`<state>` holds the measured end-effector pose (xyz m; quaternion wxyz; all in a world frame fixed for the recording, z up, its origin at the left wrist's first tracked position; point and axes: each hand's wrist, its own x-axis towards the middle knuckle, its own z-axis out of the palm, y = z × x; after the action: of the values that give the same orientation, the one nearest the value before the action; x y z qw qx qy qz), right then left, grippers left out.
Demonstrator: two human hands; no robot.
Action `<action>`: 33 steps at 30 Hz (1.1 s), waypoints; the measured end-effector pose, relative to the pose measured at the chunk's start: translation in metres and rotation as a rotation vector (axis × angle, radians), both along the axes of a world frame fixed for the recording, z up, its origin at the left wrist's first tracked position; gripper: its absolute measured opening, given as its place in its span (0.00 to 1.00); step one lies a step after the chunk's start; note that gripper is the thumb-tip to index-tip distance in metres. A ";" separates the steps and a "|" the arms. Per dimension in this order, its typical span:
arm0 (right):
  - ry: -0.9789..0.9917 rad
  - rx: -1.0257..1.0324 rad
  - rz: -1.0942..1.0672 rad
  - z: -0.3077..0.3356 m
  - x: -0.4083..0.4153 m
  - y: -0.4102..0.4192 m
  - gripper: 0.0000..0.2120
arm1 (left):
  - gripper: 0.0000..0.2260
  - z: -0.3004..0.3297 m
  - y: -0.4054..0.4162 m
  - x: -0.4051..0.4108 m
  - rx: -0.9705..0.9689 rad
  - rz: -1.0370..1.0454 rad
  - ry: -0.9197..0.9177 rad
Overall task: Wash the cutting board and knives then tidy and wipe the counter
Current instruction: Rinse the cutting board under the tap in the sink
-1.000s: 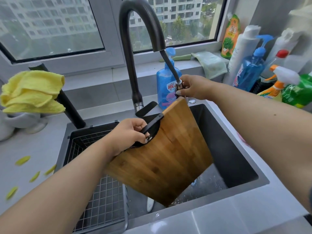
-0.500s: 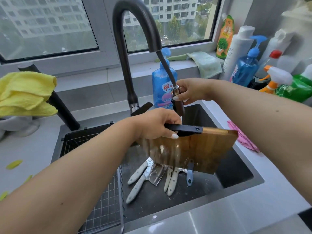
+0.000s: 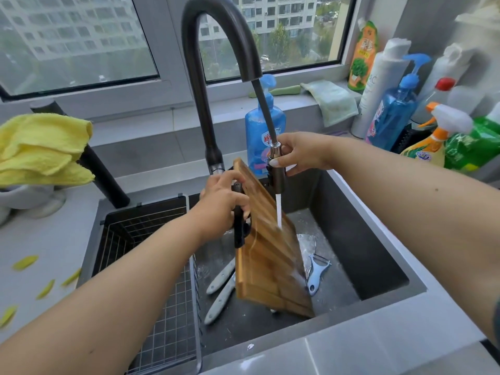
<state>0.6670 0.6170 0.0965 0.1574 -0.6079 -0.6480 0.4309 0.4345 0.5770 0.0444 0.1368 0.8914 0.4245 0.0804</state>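
Here the wooden cutting board (image 3: 266, 255) stands steeply on edge over the dark sink (image 3: 378, 255), its long axis running from the upper end near the tap base down toward the sink's near wall, broad face turned right. The left hand (image 3: 224, 204) grips the black handle (image 3: 239, 226) on the board's left edge. The right hand (image 3: 300, 154) pinches the pulled-out spray head (image 3: 276, 169), and its water stream (image 3: 278, 212) strikes the board's face. Beneath the board lie pale-handled knives (image 3: 220, 290), partly hidden by it, with a light blue peeler (image 3: 318, 272) to the right. A wire basket (image 3: 151, 266) fills the sink's left part. A blue soap bottle (image 3: 263, 131) stands behind. On the grey counter (image 3: 46, 244) lie yellow-green scraps (image 3: 24, 262) and a yellow cloth (image 3: 43, 150); cleaning bottles (image 3: 433, 125) crowd the right, below a window (image 3: 81, 41).
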 end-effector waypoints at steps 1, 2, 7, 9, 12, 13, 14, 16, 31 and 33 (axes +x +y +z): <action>0.008 -0.006 0.000 0.000 -0.001 -0.001 0.22 | 0.21 -0.002 -0.002 -0.003 -0.002 0.033 -0.009; 0.016 -0.011 0.001 -0.001 -0.002 -0.001 0.22 | 0.19 -0.004 -0.004 -0.005 -0.008 0.053 -0.028; 0.038 -0.031 -0.019 -0.004 -0.005 -0.001 0.24 | 0.11 -0.004 -0.009 -0.010 -0.145 0.183 -0.060; 0.035 -0.030 -0.024 -0.005 -0.006 -0.001 0.24 | 0.13 -0.004 -0.006 -0.016 -0.336 0.280 -0.205; 0.039 -0.024 -0.030 -0.006 -0.007 -0.002 0.23 | 0.17 -0.004 -0.002 -0.025 -0.558 0.419 -0.452; 0.045 -0.024 -0.033 -0.005 -0.007 -0.003 0.23 | 0.18 -0.002 -0.003 -0.024 -0.638 0.471 -0.543; 0.053 -0.025 -0.035 -0.005 -0.008 -0.004 0.22 | 0.19 0.001 -0.006 -0.022 -0.726 0.529 -0.632; 0.080 -0.033 -0.038 -0.007 -0.010 -0.006 0.20 | 0.18 0.006 -0.012 -0.016 -0.827 0.615 -0.767; 0.320 -0.102 -0.074 -0.016 -0.059 -0.017 0.16 | 0.24 -0.034 -0.022 -0.062 -1.070 0.997 -1.178; 0.390 -0.114 -0.079 -0.018 -0.071 -0.017 0.16 | 0.24 -0.038 -0.027 -0.066 -1.112 1.019 -1.185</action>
<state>0.5956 0.5996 0.0783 0.2618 -0.5458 -0.5555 0.5700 0.3685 0.5502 0.0064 0.6813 0.2216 0.6005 0.3552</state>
